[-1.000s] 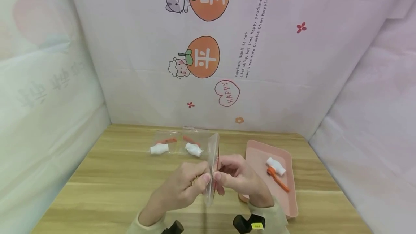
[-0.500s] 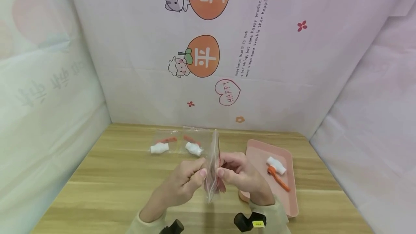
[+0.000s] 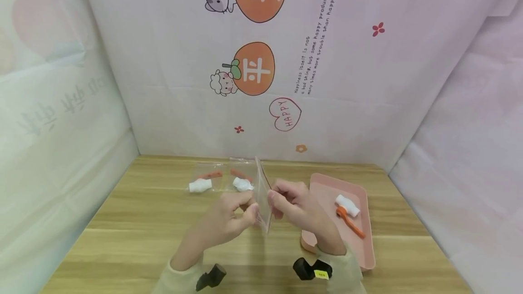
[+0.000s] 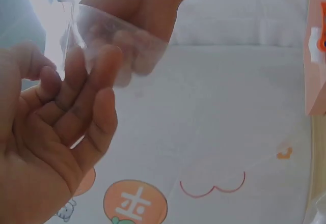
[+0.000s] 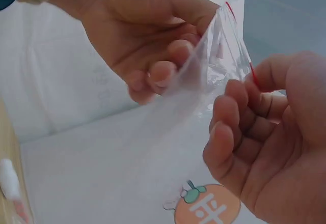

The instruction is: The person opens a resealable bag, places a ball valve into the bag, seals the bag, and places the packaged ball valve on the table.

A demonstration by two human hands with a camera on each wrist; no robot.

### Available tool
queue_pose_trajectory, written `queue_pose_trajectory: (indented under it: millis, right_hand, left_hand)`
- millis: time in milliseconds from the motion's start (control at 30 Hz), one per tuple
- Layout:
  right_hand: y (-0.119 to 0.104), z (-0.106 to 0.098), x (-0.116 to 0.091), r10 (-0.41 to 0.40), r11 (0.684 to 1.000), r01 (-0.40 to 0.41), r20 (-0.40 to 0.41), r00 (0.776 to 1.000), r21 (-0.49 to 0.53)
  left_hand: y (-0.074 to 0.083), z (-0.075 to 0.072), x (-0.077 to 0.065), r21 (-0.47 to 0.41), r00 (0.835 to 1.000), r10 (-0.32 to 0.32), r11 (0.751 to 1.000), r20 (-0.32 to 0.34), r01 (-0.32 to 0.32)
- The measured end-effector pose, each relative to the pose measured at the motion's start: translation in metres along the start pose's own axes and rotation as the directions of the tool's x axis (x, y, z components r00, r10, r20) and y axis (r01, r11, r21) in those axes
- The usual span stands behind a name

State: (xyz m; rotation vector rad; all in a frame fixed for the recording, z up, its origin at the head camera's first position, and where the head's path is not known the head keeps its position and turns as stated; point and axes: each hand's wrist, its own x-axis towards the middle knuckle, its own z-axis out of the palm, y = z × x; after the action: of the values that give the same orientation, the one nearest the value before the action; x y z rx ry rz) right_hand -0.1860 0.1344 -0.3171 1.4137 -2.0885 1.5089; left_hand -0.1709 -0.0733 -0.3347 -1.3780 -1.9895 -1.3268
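Note:
A clear zip bag [image 3: 263, 196] with a red line along its mouth is held up between my two hands. My left hand [image 3: 229, 217] pinches one side of it between thumb and forefinger. On the opposite side, my right hand [image 3: 297, 203] pinches the edge with the red line. The right wrist view shows the bag's thin film [image 5: 175, 104] hanging between both hands, with its mouth slightly parted near the fingertips. Nothing shows inside the bag. In the left wrist view, the film [image 4: 153, 40] overlaps the fingers of the right hand.
A pink tray [image 3: 365, 251] at the right carries a white tube-shaped piece [image 3: 347, 206] and an orange lever handle [image 3: 351, 223]. Toward the back of the wooden table [image 3: 143, 221] lie two clear bags, each with a white piece [image 3: 200, 185] and an orange one.
Both hands have moved a little away from the body, taking the bag along. The bag has turned, and its right edge now slants. The tray and the filled bags stay put.

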Motion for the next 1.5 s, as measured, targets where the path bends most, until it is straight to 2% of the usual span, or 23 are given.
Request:
queue_pose_trajectory:
  millis: [167,300,367,467,600,767,933,1233,1267,1333,1500]
  right_hand:
    - [0.001,-0.005,-0.001,0.101,0.982,-0.106,-0.043,0.994,-0.155]
    - [0.005,-0.005,-0.001,0.119,0.954,-0.127,-0.048,0.992,-0.273]
    - [0.007,-0.005,-0.001,0.129,0.927,-0.137,-0.046,0.991,-0.348]
    - [0.009,-0.004,0.0,0.146,0.871,-0.15,-0.044,0.988,-0.468]
    - [0.011,-0.004,0.002,0.163,0.817,-0.156,-0.037,0.986,-0.556]
    - [0.014,-0.005,0.001,0.184,0.782,-0.17,-0.039,0.982,-0.6]
    - [0.015,-0.008,0.0,0.2,0.758,-0.19,-0.055,0.978,-0.623]
    - [0.015,-0.013,-0.001,0.209,0.753,-0.221,-0.092,0.974,-0.62]
    - [0.015,-0.013,-0.001,0.206,0.755,-0.221,-0.096,0.974,-0.618]
    - [0.015,-0.014,-0.001,0.2,0.757,-0.223,-0.106,0.974,-0.614]
    - [0.014,-0.013,-0.001,0.191,0.774,-0.248,-0.158,0.969,-0.583]
  left_hand:
    - [-0.005,-0.006,-0.004,0.088,0.99,-0.138,0.987,0.023,0.136]
    - [-0.007,-0.008,-0.005,0.159,0.978,-0.208,0.967,0.026,0.202]
    - [-0.008,-0.008,-0.006,0.192,0.97,-0.243,0.953,0.023,0.234]
    - [-0.009,-0.009,-0.006,0.242,0.957,-0.291,0.93,0.019,0.278]
    - [-0.012,-0.012,-0.007,0.286,0.947,-0.321,0.909,0.019,0.303]
    - [-0.012,-0.015,-0.006,0.297,0.939,-0.345,0.897,0.008,0.327]
    - [-0.014,-0.015,-0.007,0.293,0.937,-0.349,0.895,-0.006,0.336]
    - [-0.014,-0.016,-0.007,0.293,0.927,-0.374,0.882,-0.041,0.369]
    - [-0.014,-0.016,-0.007,0.293,0.921,-0.385,0.876,-0.048,0.382]
    - [-0.014,-0.017,-0.006,0.276,0.897,-0.436,0.856,-0.073,0.438]
    - [-0.013,-0.019,-0.004,0.247,0.799,-0.578,0.76,-0.166,0.602]
